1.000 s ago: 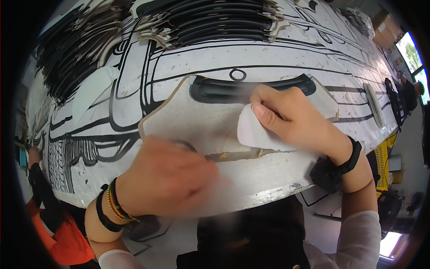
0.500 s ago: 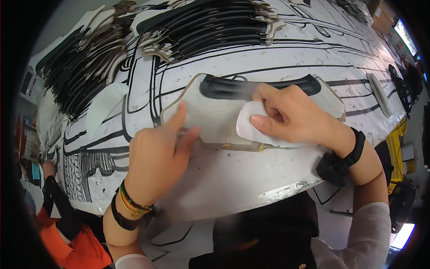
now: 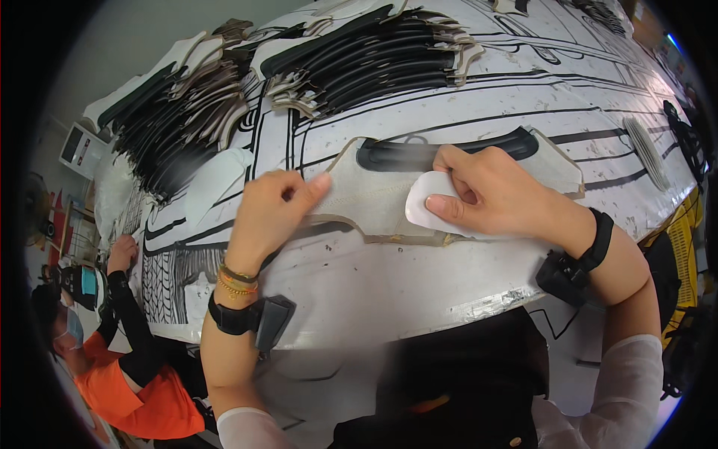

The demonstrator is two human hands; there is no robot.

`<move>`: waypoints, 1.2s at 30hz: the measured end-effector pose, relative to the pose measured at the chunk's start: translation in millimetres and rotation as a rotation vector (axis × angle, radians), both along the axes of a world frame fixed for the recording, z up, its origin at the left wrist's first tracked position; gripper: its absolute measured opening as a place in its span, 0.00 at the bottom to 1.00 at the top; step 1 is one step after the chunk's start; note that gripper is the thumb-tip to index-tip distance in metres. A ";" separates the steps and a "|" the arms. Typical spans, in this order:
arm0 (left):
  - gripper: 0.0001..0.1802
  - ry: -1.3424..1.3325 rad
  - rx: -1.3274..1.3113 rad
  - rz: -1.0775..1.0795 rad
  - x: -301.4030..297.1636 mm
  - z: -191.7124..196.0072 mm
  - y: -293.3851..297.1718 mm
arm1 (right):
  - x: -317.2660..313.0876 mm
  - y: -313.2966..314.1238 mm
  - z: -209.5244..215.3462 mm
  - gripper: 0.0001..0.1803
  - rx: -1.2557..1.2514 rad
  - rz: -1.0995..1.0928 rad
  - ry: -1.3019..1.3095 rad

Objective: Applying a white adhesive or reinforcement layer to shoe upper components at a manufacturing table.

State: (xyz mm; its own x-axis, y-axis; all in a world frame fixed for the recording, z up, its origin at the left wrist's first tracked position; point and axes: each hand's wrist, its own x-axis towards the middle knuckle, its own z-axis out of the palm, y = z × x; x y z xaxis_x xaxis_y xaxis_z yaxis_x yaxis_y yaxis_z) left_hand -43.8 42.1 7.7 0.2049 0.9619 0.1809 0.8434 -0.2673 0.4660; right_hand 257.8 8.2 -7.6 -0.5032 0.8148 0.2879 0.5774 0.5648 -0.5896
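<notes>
A light grey fabric panel (image 3: 366, 202) with a padded black strip (image 3: 396, 156) along its far edge lies in front of me on the table. My right hand (image 3: 497, 191) pinches a thin white rounded piece (image 3: 424, 196) between thumb and curled fingers and keeps it against the panel's face, right of the middle. At the panel's left end, my left hand (image 3: 278, 206) is closed, its thumb against the edge and its fingers curled round it. That hand covers the end of the panel.
Stacks of similar black-edged panels (image 3: 366, 63) lie at the far side, more (image 3: 179, 112) at far left. A pale sheet (image 3: 217, 187) lies left of my left hand. A bundle of thin strips (image 3: 647, 153) is at right. A person in orange (image 3: 142, 396) sits at left.
My left hand has gone from a pointing index finger over the panel to closed fingers at its left end. My right hand keeps the white piece in nearly the same place. The view has shifted slightly.
</notes>
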 end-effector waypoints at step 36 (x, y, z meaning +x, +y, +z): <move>0.11 -0.394 -0.911 -0.215 33.2 20.2 -39.3 | -12.2 -15.1 -7.0 0.25 0.043 0.036 -0.229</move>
